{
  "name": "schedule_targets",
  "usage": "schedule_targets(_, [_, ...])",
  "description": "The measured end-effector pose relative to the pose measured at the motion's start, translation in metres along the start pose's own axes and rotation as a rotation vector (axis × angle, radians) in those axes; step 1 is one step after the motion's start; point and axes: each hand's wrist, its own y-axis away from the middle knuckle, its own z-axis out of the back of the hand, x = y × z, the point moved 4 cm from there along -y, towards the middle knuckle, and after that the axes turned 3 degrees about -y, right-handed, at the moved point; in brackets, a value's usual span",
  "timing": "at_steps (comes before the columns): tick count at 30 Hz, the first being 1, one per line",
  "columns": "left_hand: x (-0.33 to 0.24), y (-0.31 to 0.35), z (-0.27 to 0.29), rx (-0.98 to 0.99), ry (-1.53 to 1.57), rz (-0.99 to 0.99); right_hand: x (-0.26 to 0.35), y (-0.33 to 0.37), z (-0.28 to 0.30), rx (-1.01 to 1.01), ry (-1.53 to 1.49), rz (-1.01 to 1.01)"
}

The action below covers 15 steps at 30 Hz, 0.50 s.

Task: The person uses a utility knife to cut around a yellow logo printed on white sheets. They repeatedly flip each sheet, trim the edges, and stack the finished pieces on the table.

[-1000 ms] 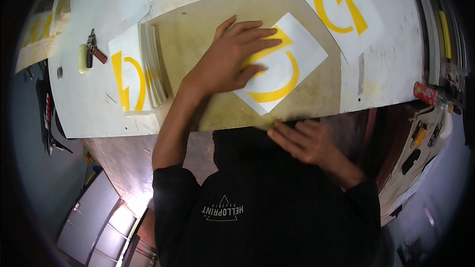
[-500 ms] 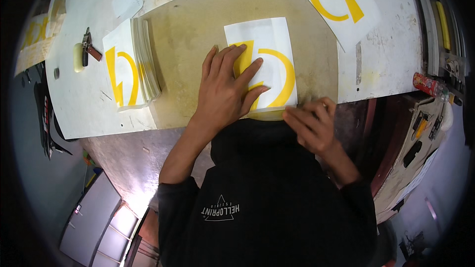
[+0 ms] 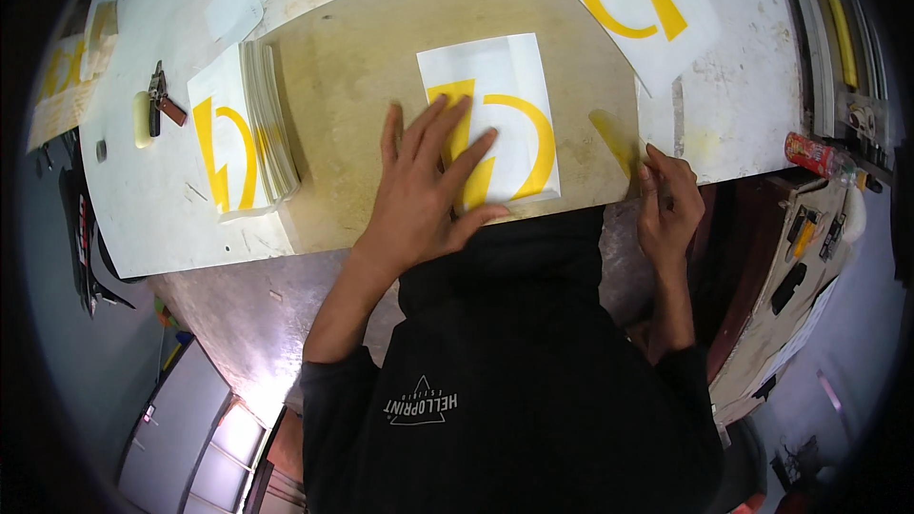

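Note:
A white sheet (image 3: 514,62) printed with yellow shapes lies on the tan mat in front of me. Spread across its left part, my left hand (image 3: 419,176) rests with fingertips on the yellow print and thumb by the lower edge. To the right of the sheet, near the table's front edge, my right hand (image 3: 671,195) is closed in a pinch. Between its fingertips is one end of a thin, see-through yellow strip (image 3: 611,141), which slants up and left over the mat. A thick stack of similar printed sheets (image 3: 233,124) stands to the left.
Another printed sheet (image 3: 633,0) lies at the far right. Beyond the stack are a cutter-like tool (image 3: 160,105) and a pale yellow block (image 3: 143,121). A red can (image 3: 811,154) is at the right edge. The tan mat (image 3: 352,67) covers the table's middle.
My right hand has moved right, away from the sheet's lower edge, with the yellow strip now off that edge. My left hand stays on the sheet, its thumb slightly lower.

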Motion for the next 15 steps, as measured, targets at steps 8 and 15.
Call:
schedule_targets(8, [-0.001, -0.016, -0.011, -0.215, -0.089, 0.062, 0.026, 0.009, -0.007, -0.075, -0.1, -0.083])
schedule_targets(15, [0.02, -0.035, 0.002, -0.089, 0.02, 0.042, 0.049, 0.037, -0.03, 0.003, -0.119, -0.034])
